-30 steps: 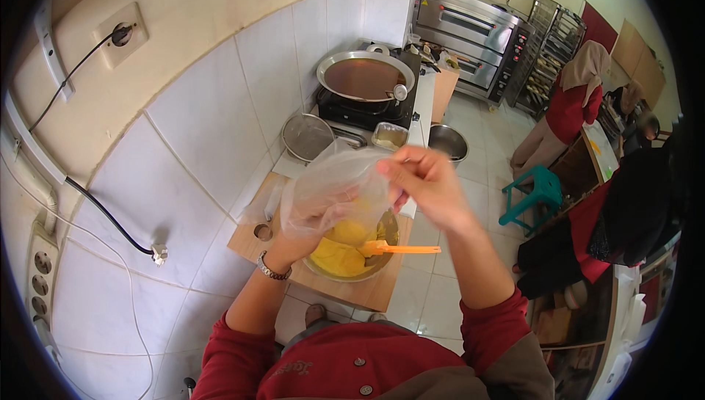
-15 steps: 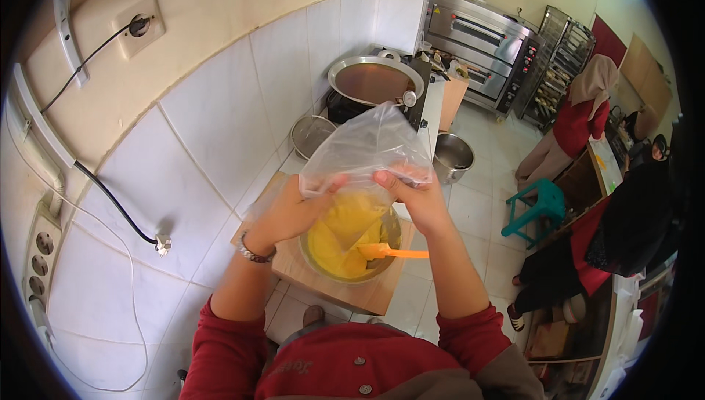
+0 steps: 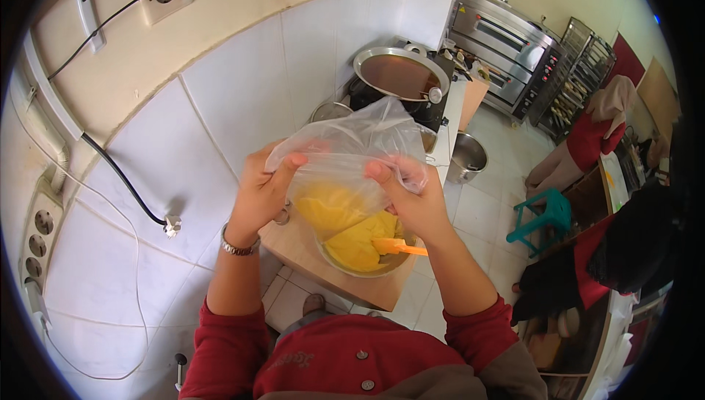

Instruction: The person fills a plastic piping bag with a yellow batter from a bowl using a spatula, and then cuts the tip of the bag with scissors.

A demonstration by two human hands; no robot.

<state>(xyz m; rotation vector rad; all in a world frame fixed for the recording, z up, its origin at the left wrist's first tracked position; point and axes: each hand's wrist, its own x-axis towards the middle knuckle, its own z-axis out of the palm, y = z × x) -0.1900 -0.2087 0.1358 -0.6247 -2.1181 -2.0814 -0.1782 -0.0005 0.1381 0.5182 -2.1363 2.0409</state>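
Observation:
A clear plastic bag (image 3: 360,132) is stretched between my two hands, above a bowl (image 3: 332,259) of yellow batter (image 3: 358,244). My left hand (image 3: 262,188) is closed on one side of the bag's rim, thumb on the near face. On the other side my right hand (image 3: 417,202) pinches the rim the same way. Through the film the yellow batter shows; whether any of it is inside the bag I cannot tell. An orange spatula (image 3: 400,246) rests in the batter, its handle pointing right and passing behind my right forearm.
The bowl stands on a wooden surface (image 3: 367,293). Beyond it, a wide pan of brown liquid (image 3: 400,75) sits on a stove. A metal pot (image 3: 468,156) is on the floor to the right, near a green stool (image 3: 541,220). Two people are at the right.
My hands have drawn apart, the left one moving left, so the bag's rim is spread wider. The surroundings sit further right in the picture.

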